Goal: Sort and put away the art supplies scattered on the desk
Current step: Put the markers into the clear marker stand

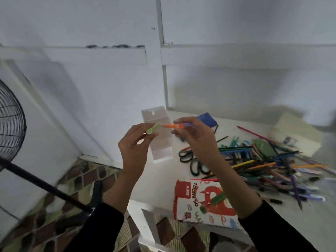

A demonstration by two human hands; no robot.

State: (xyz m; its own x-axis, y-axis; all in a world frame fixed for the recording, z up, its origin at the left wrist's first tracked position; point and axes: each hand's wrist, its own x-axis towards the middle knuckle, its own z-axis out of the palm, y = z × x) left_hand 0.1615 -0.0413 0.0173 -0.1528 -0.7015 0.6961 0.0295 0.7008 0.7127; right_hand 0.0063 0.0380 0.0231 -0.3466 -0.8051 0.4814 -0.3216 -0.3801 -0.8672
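Left hand (133, 148) pinches green cap (153, 129); right hand (198, 142) pinches orange pen (172, 126). Clear pouch (162, 144) behind. Scissors (185, 154), pencil pile (263, 160), pastels box (200, 200) on bench (156, 188).

Left hand (135, 142) pinches green cap (153, 128); right hand (195, 140) grips orange pen (172, 126) above desk (160, 186).

Well left of our left hand (134, 144), a black wire-grilled fan (11, 124) on its pole; beneath, brown-and-green patterned floor tiles (76, 177).
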